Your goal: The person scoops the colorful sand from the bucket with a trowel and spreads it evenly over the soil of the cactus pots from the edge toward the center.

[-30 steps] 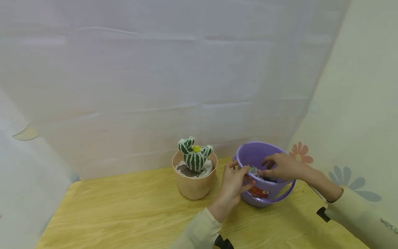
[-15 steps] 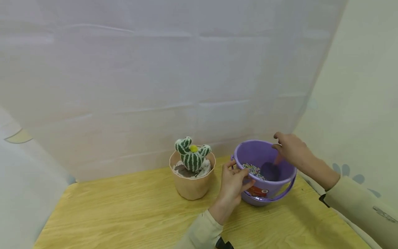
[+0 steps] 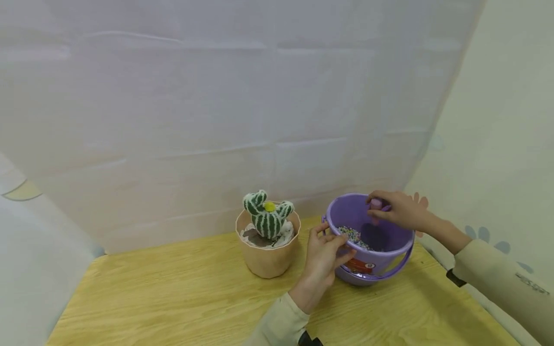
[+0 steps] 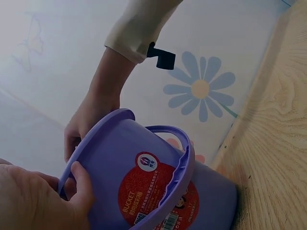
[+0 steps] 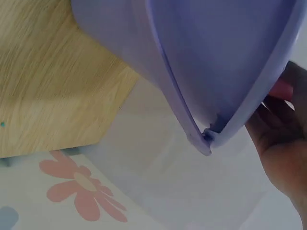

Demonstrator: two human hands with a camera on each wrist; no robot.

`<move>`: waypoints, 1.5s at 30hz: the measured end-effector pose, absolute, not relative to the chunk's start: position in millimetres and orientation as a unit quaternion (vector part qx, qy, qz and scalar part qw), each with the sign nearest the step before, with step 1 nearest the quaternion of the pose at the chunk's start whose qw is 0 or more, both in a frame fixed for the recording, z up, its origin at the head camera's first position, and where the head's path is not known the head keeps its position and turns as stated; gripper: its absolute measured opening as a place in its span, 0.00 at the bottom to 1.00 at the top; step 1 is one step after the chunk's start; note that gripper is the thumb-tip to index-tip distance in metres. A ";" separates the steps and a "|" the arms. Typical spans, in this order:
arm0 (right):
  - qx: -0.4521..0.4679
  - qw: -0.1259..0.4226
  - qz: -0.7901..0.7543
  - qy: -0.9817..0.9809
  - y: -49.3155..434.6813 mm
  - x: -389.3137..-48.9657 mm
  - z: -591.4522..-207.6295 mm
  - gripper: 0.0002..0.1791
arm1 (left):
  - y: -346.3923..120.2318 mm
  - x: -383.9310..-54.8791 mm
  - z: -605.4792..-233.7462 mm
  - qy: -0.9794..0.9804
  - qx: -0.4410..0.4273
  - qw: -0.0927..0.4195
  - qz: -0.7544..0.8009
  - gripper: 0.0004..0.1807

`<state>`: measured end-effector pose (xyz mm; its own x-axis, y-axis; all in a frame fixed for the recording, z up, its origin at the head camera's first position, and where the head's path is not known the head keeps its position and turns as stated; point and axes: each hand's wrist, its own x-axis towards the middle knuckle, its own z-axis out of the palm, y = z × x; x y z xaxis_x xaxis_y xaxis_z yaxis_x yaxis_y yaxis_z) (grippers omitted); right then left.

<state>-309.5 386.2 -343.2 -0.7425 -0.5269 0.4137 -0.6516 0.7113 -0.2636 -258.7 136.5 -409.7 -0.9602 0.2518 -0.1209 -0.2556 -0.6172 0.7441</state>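
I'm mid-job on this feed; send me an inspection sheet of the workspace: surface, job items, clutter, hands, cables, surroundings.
Surface: yellowish wood-grain tabletop.
Job items: purple bucket on the tabletop, small multicoloured bits inside; a pink item, mostly hidden by fingers.
Clutter: beige pot with a green-and-white cactus, left of the bucket in the head view.
Hands: left hand holds the bucket's rim; right hand grips the pink item.
Cables: nothing seen.
Surroundings: pale wall behind; flower prints at the right.

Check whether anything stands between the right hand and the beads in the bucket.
Nothing visible but the pink thing it holds. The right hand is over the open mouth of the bucket, the beads showing below.
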 end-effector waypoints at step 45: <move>0.187 0.066 0.230 -0.953 392.7 -319.6 -335.5 0.07 | 133.3 -262.6 -418.2 0.390 0.040 0.129 0.911 0.32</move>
<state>-319.6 392.7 -335.5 -0.9213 -0.3260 0.2119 -0.3867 0.8246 -0.4129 -262.6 133.3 -418.2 -0.9637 0.2654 -0.0282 -0.2037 -0.6629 0.7204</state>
